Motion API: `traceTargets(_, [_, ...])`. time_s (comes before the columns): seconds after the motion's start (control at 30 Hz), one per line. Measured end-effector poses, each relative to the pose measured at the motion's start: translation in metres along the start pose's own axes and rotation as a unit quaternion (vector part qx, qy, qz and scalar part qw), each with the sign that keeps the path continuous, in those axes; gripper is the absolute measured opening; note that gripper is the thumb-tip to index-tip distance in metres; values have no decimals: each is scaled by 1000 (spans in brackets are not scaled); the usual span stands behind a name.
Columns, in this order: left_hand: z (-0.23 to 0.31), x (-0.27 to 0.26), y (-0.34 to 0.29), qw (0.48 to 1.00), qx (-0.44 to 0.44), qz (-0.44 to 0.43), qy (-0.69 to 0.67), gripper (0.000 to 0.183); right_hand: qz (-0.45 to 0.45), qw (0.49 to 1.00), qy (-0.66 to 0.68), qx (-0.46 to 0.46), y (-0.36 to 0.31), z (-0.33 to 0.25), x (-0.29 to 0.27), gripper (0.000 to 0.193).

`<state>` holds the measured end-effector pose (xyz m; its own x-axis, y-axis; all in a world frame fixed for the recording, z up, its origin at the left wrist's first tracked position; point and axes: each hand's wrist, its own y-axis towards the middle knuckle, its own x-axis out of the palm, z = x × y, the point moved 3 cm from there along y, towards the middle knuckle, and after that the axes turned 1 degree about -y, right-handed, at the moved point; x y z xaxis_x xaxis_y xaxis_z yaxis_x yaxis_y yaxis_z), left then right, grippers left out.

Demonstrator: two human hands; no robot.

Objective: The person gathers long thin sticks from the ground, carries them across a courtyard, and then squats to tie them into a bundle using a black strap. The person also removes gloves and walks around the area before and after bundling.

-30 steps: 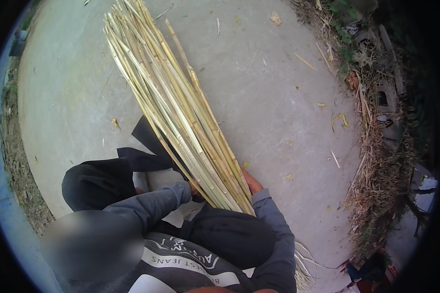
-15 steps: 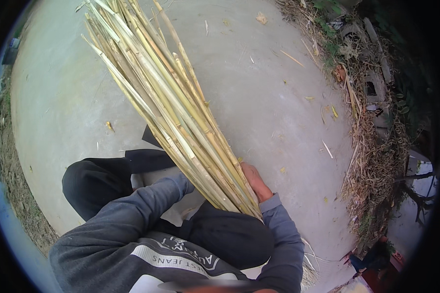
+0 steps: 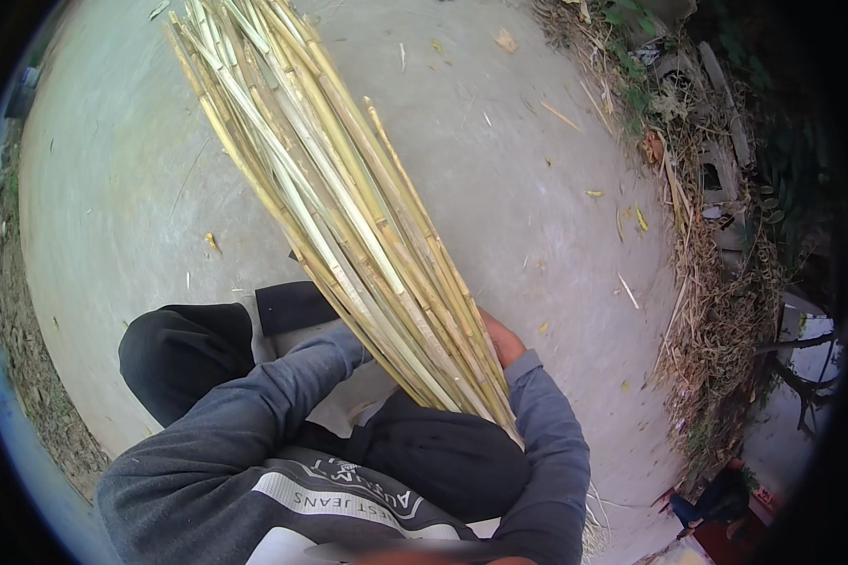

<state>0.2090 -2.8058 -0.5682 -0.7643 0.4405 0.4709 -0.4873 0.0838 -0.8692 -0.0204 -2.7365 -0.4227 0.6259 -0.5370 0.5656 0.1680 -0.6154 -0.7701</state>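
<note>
A long bundle of dry, yellowish cane stalks [image 3: 349, 207] lies slantwise before me, its far ends toward the upper left and its near ends over my folded leg. My right hand [image 3: 502, 339] presses against the bundle's right side, with its fingers curled under the stalks and mostly hidden. On the other side, my left sleeve [image 3: 325, 358] runs up to the bundle's left edge. The left hand itself is hidden behind the stalks, so its fingers do not show.
I sit cross-legged on a grey concrete floor [image 3: 556, 245] scattered with small leaves and stalk bits. Dry straw and plant debris [image 3: 716, 311] line the right edge. Pale fibres [image 3: 595, 523] lie by my right elbow. Another person [image 3: 721, 494] is partly visible at lower right.
The bundle has shifted slightly right and turned a little more upright, and its stalks lie closer together at the far right side. My right hand has moved slightly right with it.
</note>
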Motion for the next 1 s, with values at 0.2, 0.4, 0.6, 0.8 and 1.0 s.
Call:
traceTargets(0.2, [4, 0, 2, 1000, -1, -7, 17, 39, 29, 998, -46, -8, 19, 3, -12, 36])
traceTargets(0.4, [6, 1, 4, 999, -5, -16, 32, 41, 11, 977, -172, -123, 14, -7, -13, 31])
traceTargets(0.6, [6, 1, 8, 998, -11, -24, 55, 44, 153, 972, 129, -125, 43, 5, -46, 22])
traceTargets(0.8, [10, -1, 10, 995, -19, -38, 93, 46, 70, 918, 272, -278, 39, 0, -68, 25])
traceTargets(1.0, [9, -11, 20, 981, -25, -72, 179, 49, 63, 885, 301, -350, 35, -12, -97, 24])
